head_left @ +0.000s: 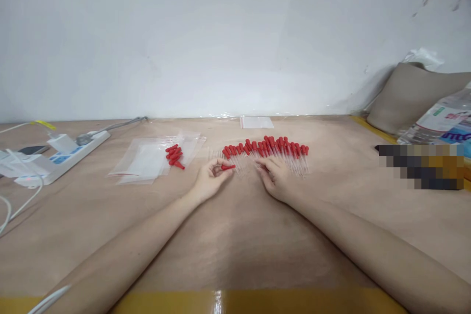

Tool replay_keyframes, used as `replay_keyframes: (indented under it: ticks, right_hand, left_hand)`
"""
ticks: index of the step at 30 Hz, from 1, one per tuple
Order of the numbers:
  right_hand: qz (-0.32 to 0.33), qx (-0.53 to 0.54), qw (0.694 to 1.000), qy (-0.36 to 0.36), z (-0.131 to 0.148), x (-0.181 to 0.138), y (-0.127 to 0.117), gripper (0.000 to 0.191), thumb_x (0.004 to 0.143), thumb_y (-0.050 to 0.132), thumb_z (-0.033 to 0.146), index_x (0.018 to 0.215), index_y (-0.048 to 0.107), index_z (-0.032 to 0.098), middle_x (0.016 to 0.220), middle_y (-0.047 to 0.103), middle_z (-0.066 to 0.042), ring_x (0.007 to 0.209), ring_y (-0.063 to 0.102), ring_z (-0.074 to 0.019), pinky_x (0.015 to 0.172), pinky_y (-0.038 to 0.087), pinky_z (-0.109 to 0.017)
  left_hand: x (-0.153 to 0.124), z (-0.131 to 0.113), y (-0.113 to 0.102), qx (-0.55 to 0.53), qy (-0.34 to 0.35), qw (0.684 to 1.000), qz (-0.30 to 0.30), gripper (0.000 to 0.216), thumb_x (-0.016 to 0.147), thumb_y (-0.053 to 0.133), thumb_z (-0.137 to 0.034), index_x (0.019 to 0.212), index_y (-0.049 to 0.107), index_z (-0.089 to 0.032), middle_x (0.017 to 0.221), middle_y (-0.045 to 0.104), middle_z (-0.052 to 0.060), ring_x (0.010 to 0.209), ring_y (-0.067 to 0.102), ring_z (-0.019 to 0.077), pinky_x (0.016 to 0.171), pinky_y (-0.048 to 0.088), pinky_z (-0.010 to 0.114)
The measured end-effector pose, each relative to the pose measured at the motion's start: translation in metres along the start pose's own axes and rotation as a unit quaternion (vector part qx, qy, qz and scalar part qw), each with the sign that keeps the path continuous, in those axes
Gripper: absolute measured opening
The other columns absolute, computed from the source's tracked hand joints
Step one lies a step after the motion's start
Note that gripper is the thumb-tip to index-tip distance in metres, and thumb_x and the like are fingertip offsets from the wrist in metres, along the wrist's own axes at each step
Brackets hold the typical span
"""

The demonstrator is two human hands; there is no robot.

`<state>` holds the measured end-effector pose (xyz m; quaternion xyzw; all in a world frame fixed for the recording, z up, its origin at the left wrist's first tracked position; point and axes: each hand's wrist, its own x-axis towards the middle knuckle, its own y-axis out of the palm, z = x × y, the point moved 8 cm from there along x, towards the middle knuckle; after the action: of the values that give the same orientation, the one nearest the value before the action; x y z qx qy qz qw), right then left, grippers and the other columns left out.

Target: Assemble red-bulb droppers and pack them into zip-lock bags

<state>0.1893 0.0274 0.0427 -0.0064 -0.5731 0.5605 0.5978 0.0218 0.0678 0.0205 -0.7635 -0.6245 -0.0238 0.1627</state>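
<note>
A row of several clear glass droppers with red rubber bulbs (272, 149) lies across the middle of the table. My left hand (210, 180) is curled, pinching one loose red rubber bulb (228, 167) between thumb and fingers just in front of the row's left end. My right hand (274, 176) rests at the row's front edge, fingers bent onto the thin glass tubes; what they grip I cannot make out. A small heap of loose red bulbs (174, 155) lies on a stack of clear zip bags (147, 161) to the left.
A white power strip (62, 159) with chargers and cables sits far left. Another small clear bag (256, 122) lies by the wall. At the right stand a grey cushion (412, 93), a plastic water bottle (441, 120) and a blurred-out object.
</note>
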Motion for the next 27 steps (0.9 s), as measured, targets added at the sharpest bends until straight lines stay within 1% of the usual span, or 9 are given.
replay_keyframes:
  ticks: [2,4,6,8,10,12,16,20,27]
  right_hand:
    - [0.013,-0.006,1.000,-0.010,0.002,-0.001,0.003,0.023,0.085,0.040,0.020,0.101,0.056,0.018,0.081,0.059,-0.006,0.074,0.055,-0.0157,0.072,0.037,-0.031]
    - [0.020,-0.008,1.000,-0.018,0.004,-0.002,0.004,0.022,0.085,0.041,0.022,0.099,0.057,0.018,0.081,0.060,-0.005,0.073,0.055,-0.0148,0.073,0.035,-0.031]
    - [0.021,-0.009,1.000,-0.021,0.006,-0.002,0.005,0.021,0.086,0.042,0.024,0.097,0.058,0.019,0.080,0.061,-0.004,0.071,0.055,-0.0140,0.074,0.034,-0.031]
    - [0.022,-0.007,0.999,-0.022,0.006,-0.002,0.006,0.021,0.086,0.043,0.025,0.096,0.059,0.019,0.078,0.061,-0.004,0.070,0.054,-0.0133,0.075,0.033,-0.031]
    - [0.025,-0.005,0.999,-0.021,0.006,-0.002,0.007,0.021,0.085,0.043,0.026,0.096,0.060,0.020,0.077,0.061,-0.003,0.069,0.054,-0.0128,0.076,0.033,-0.031]
    - [0.026,-0.007,0.999,-0.024,0.006,-0.002,0.008,0.021,0.085,0.044,0.026,0.096,0.060,0.019,0.078,0.062,-0.003,0.070,0.054,-0.0127,0.076,0.032,-0.032]
    - [0.039,0.002,0.998,-0.040,0.009,-0.003,0.009,0.021,0.086,0.044,0.025,0.096,0.061,0.018,0.078,0.062,-0.004,0.070,0.054,-0.0125,0.076,0.032,-0.031]
    - [0.052,0.029,0.996,-0.063,0.014,-0.002,0.008,0.022,0.086,0.045,0.023,0.099,0.061,0.018,0.079,0.063,-0.004,0.069,0.053,-0.0117,0.073,0.032,-0.030]
    - [0.076,0.048,0.993,-0.073,0.016,-0.001,0.010,0.020,0.086,0.047,0.022,0.097,0.063,0.019,0.081,0.066,-0.004,0.068,0.055,-0.0115,0.073,0.029,-0.031]
  left_hand:
    - [-0.003,0.004,0.002,-0.013,0.010,1.000,0.000,0.022,0.064,0.066,-0.030,0.073,0.051,-0.016,0.069,0.059,0.001,0.064,0.058,0.0118,0.062,0.047,0.025]
    - [-0.003,0.006,0.000,-0.011,0.027,1.000,-0.009,0.023,0.066,0.065,-0.031,0.075,0.049,-0.017,0.067,0.057,-0.001,0.060,0.056,0.0102,0.057,0.045,0.023]
    - [-0.003,0.002,-0.004,0.011,0.053,0.998,-0.023,0.022,0.070,0.062,-0.031,0.084,0.051,-0.017,0.073,0.058,0.000,0.065,0.057,0.0108,0.060,0.045,0.023]
    - [-0.004,-0.005,-0.005,0.060,0.087,0.994,-0.027,0.023,0.073,0.060,-0.030,0.092,0.054,-0.018,0.083,0.060,0.002,0.073,0.058,0.0123,0.066,0.045,0.025]
    - [-0.005,-0.010,-0.004,0.112,0.110,0.987,-0.022,0.022,0.076,0.058,-0.030,0.095,0.059,-0.018,0.087,0.063,0.004,0.075,0.057,0.0132,0.069,0.045,0.026]
    - [-0.007,-0.012,-0.002,0.135,0.126,0.983,-0.015,0.021,0.077,0.057,-0.030,0.093,0.062,-0.019,0.087,0.065,0.004,0.074,0.058,0.0138,0.069,0.045,0.027]
    - [-0.010,-0.016,0.001,0.123,0.154,0.980,-0.004,0.019,0.078,0.056,-0.030,0.090,0.064,-0.018,0.087,0.066,0.005,0.081,0.059,0.0157,0.075,0.046,0.029]
    - [-0.011,-0.019,0.001,0.132,0.170,0.977,-0.001,0.018,0.077,0.058,-0.029,0.088,0.065,-0.017,0.084,0.066,0.004,0.079,0.060,0.0155,0.073,0.048,0.028]
    - [-0.015,-0.018,0.006,0.157,0.190,0.968,0.049,0.014,0.078,0.057,-0.027,0.085,0.065,-0.018,0.083,0.067,0.003,0.077,0.061,0.0135,0.072,0.048,0.024]
